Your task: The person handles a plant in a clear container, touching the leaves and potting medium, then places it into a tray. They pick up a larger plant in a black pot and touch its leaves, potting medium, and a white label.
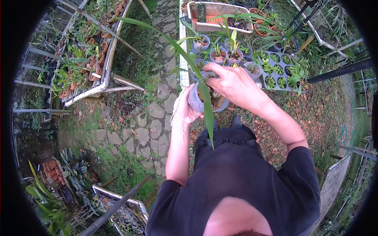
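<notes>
Two hands share one small plastic pot (197, 103), held at chest height: the left hand (184, 109) cups its side, and the right hand (232, 83) clasps over the rim. It looks light and thin-walled; the long leaf (188, 63) bends easily, so the base seems safest.

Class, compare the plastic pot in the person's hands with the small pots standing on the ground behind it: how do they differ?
The held pot is lifted and tilted, cupped by the left hand with the right hand at its rim; the ground pots stand upright and untouched. The held pot carries a long drooping leaf; the ground pots bear short upright shoots. Both are small greyish plastic pots with plants.
</notes>
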`<action>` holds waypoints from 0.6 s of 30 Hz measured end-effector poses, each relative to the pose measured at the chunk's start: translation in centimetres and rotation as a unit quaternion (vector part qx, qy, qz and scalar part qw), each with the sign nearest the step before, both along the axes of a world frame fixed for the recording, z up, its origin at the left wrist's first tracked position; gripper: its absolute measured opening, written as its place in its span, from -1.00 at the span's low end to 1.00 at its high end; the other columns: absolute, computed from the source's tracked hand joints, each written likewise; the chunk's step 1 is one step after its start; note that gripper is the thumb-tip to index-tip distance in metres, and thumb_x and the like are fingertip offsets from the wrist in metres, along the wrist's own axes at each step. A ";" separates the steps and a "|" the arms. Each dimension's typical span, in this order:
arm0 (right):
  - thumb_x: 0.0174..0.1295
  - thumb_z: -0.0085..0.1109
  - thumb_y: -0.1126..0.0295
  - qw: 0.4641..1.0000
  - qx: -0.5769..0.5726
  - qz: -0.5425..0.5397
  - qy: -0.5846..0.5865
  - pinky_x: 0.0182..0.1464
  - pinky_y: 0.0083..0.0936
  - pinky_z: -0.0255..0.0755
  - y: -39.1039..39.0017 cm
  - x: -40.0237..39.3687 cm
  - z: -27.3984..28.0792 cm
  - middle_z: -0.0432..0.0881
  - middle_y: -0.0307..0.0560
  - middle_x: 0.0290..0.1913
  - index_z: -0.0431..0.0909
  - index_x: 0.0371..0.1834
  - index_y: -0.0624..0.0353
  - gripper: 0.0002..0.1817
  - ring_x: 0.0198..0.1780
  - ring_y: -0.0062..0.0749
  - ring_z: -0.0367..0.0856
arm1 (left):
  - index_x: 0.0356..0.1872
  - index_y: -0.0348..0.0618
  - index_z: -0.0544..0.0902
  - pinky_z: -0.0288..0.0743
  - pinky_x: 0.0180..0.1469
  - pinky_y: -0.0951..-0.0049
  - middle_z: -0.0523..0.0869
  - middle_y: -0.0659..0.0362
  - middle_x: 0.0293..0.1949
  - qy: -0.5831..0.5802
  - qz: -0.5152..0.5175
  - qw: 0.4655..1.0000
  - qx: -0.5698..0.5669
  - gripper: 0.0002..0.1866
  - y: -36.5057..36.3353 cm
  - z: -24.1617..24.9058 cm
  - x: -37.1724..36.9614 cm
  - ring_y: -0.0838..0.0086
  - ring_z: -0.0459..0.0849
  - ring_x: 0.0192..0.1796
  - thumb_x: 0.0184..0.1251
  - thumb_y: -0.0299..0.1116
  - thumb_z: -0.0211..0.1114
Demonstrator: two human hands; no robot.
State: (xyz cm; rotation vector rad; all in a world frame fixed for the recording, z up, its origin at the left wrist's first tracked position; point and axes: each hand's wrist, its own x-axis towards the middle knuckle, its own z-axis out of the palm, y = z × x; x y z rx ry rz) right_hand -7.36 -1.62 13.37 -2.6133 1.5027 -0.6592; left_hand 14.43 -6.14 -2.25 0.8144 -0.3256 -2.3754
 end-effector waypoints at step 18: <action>0.32 0.29 0.50 0.986 0.103 0.114 -0.072 -0.16 -0.07 0.64 0.5 -2.3 1.0 0.65 0.02 0.20 0.63 -0.21 0.35 -0.88 -0.09 0.11 0.76 | 0.35 -0.31 0.48 0.78 -0.68 0.30 0.82 -0.14 -0.11 -0.018 -0.034 0.999 0.003 -0.33 2.3 3.2 -1.1 0.12 0.85 -0.47 0.64 0.14 -0.03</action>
